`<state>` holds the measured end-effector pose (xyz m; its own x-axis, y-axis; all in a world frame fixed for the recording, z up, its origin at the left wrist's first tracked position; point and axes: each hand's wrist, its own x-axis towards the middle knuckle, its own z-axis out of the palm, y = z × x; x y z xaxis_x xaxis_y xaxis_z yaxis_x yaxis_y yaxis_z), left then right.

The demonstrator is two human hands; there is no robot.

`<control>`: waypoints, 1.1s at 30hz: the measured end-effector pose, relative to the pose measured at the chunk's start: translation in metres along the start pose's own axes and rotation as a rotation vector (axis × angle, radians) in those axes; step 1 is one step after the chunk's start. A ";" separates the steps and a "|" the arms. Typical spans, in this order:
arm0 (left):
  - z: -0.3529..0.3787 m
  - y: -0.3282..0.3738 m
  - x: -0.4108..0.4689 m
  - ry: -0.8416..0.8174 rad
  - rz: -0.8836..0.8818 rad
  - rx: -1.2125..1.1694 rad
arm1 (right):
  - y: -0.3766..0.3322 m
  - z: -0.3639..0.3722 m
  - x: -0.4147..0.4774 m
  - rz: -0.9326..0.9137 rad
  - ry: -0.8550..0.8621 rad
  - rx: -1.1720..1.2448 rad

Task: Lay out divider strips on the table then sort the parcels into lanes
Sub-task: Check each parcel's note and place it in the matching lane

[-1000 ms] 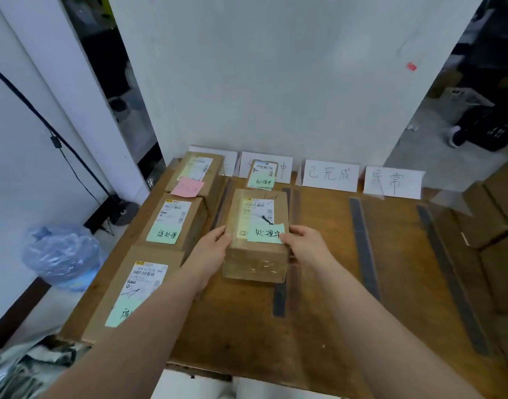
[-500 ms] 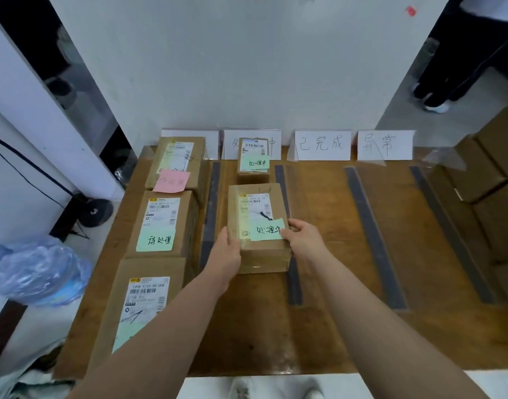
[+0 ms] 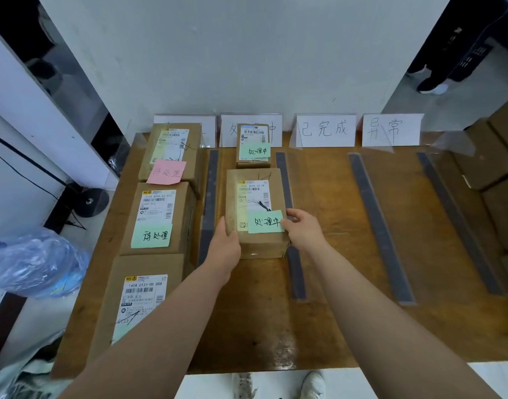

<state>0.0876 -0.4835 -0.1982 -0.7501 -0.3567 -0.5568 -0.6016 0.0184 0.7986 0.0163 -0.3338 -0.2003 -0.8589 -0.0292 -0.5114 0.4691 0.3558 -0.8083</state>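
Still in the second lane, the box (image 3: 257, 208) has barely shifted, and the left hand (image 3: 225, 249) keeps clasping its near left side, the right hand (image 3: 303, 228) its right edge, thumb on the green note (image 3: 265, 222). Its near right corner overlaps a grey strip (image 3: 297, 272); bare counter (image 3: 333, 226) shows in the lanes to the right, and a smaller box (image 3: 252, 145) sits just beyond it. The box lies lengthwise along the lane, toward the wall (image 3: 247, 67)
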 end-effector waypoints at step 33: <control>0.062 0.110 -0.115 0.123 0.833 0.829 | -0.032 -0.165 -0.123 -0.499 0.410 -0.597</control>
<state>0.0905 -0.3830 -0.0601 -0.9912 -0.0346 0.1280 0.0326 0.8723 0.4879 0.0731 -0.1875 -0.0638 -0.9950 -0.0145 0.0988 -0.0679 0.8235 -0.5632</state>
